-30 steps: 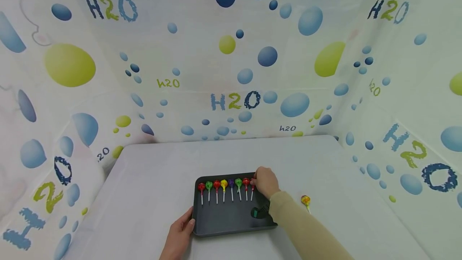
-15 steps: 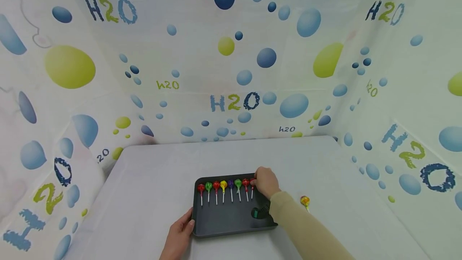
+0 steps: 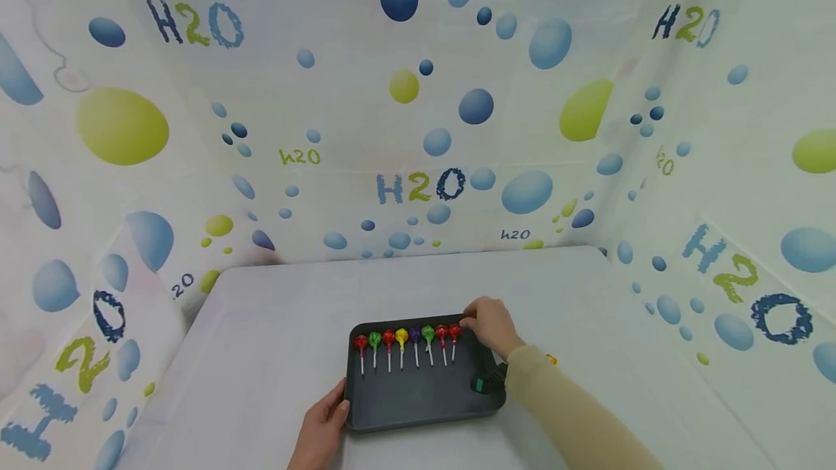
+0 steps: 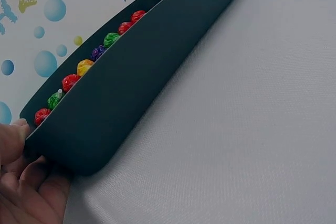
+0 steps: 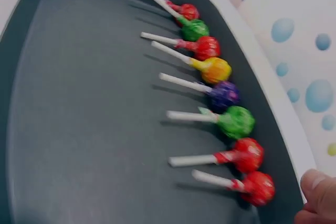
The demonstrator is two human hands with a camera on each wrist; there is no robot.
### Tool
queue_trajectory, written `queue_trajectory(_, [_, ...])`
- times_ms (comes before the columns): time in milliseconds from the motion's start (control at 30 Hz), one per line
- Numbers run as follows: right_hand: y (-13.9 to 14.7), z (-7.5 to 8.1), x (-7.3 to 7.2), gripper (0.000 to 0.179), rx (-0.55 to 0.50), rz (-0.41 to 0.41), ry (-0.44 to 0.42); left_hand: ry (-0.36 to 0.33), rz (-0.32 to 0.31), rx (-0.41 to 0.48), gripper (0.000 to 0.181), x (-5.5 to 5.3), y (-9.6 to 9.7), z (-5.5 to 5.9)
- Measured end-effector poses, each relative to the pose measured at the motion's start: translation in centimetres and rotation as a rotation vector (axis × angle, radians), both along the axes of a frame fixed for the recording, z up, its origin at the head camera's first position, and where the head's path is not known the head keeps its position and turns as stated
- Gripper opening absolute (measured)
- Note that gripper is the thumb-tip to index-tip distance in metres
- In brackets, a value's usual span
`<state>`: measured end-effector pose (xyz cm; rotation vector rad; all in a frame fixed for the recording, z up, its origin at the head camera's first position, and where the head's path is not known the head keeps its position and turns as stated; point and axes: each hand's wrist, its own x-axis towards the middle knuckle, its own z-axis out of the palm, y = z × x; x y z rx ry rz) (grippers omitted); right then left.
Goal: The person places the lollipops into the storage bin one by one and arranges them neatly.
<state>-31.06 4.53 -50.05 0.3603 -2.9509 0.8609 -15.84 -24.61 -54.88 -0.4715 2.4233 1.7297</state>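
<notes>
A row of several wrapped lollipops, red, green, yellow and purple, lies along the far side of a dark grey tray [image 3: 418,397], sticks pointing toward the near side. My left hand [image 3: 324,419] grips the tray's left end, thumb at the rim and fingers below in the left wrist view. At the far right, my right hand [image 3: 493,325] is just beside the last red lollipop [image 5: 257,188]; its fingertips are apart from that candy in the right wrist view and hold nothing. Next to it lies another red lollipop [image 5: 248,156].
On the white table [image 3: 274,325], right of the tray, a yellow-orange lollipop [image 3: 552,360] is mostly hidden behind the right sleeve [image 3: 555,390]. A dark wrist device [image 3: 486,383] overlaps the tray's right side. Printed curtains [image 3: 353,93] stand behind and at both sides.
My right hand has let go of the last red lollipop and drawn slightly right, so the candy now shows fully. The right sleeve now covers most of the loose yellow lollipop. The left hand keeps its hold.
</notes>
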Motion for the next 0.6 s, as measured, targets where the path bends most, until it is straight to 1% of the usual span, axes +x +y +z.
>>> queue_trajectory(133, [2.2,0.4,-0.1,0.022,-0.027,-0.020,-0.012,-0.014,0.003,0.003,0.052,0.1,0.1,0.0])
queue_trajectory(300, [6.0,0.8,0.1,0.024,-0.019,-0.046,-0.019,-0.014,-0.006,-0.016,0.052,0.1,0.2,-0.1])
queue_trajectory(467, [9.9,1.4,0.7,0.025,0.001,-0.088,-0.075,-0.007,-0.015,-0.026,0.052,0.0,0.1,0.0])
queue_trajectory(600, [12.2,1.4,1.3,0.026,0.012,-0.119,-0.112,-0.026,-0.011,-0.022,0.052,-0.1,0.0,0.1])
